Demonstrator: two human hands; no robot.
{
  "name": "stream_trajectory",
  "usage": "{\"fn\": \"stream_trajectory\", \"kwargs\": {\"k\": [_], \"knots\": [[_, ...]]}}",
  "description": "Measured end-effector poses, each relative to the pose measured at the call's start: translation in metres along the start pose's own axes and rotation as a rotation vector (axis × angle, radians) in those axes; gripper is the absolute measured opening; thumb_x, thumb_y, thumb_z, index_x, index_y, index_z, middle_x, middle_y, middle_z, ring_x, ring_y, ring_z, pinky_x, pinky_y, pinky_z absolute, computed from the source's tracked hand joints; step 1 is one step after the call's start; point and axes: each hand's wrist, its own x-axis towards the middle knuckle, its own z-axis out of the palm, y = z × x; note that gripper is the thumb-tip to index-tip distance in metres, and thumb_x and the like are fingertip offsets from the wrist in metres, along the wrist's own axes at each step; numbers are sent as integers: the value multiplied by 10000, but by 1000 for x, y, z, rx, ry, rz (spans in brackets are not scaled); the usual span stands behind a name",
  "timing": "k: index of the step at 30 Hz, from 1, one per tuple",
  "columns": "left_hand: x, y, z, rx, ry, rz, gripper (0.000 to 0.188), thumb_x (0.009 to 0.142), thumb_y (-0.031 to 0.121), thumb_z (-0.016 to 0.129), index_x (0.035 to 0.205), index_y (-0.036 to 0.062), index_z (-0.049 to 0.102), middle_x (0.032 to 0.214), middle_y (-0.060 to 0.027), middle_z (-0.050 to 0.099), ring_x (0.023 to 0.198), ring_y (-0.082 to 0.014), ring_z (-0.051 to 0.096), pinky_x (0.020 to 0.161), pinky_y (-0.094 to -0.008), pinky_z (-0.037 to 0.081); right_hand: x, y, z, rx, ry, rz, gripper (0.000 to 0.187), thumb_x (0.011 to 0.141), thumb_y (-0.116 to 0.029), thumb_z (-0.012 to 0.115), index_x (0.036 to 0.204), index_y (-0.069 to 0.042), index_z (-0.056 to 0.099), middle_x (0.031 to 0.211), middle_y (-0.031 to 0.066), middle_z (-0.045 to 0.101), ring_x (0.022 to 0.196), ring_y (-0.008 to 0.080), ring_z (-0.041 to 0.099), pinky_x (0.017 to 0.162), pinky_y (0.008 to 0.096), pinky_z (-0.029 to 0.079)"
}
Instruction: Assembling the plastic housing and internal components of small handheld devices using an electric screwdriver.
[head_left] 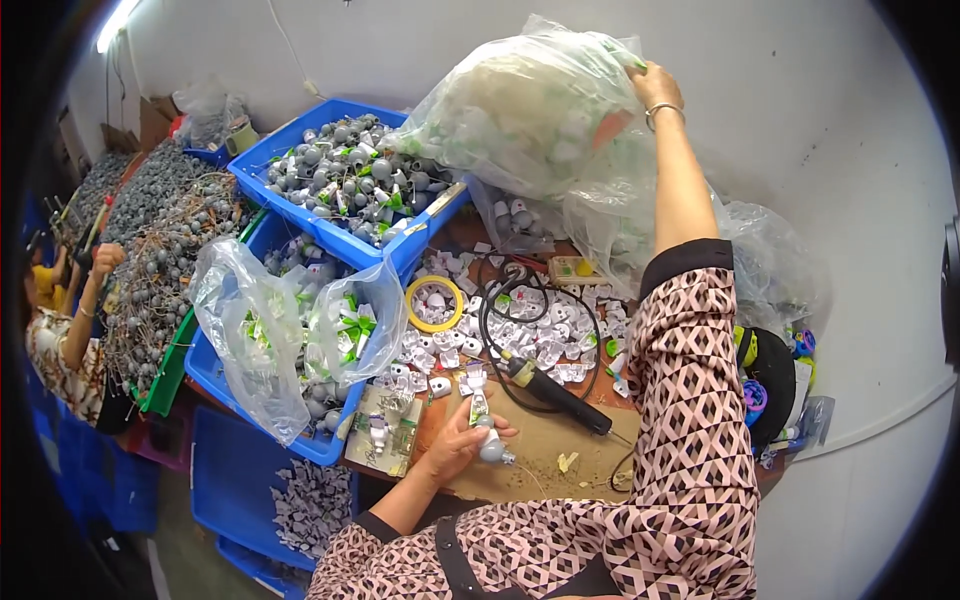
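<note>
Left grip (462, 442) was curled nearly closed round small white plastic piece with grey ball end (490, 447), at 6 o'clock side of reddish-brown desk (431, 422). From there: right grip (656, 88), at 1 o'clock, clenched edge of bulging translucent plastic bag (520, 110); black-handled corded tool (558, 396) lay at 2 o'clock; yellow tape ring (434, 327) at 12 o'clock.

Grey-and-white part (490, 441), pink-and-black diamond-patterned sleeve (690, 390)

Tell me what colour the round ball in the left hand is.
Grey. The round ball in the left hand shows best in the head view.
</note>
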Motion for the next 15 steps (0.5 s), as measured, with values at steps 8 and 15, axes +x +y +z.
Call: {"fn": "stream_trajectory", "kwargs": {"k": [8,15], "knots": [[0,-1,5,17,-46,-6,707,830,126,617,1382,97,177,1092,-179,526,1101,-362,536,917,-461,451,58,57,88,-3,-195,-131,420,857,-370,466,1164,-108,582,1235,157,541,1152,321,498,948,420,400],[-13,4,-5,-13,63,15,728,793,106,655,1376,101,218,1054,-167,548,1074,-373,551,883,-475,471,-6,-57,36,129,-194,-57,378,838,-292,436,1108,-101,619,1208,143,559,1136,303,509,945,383,394]]}}
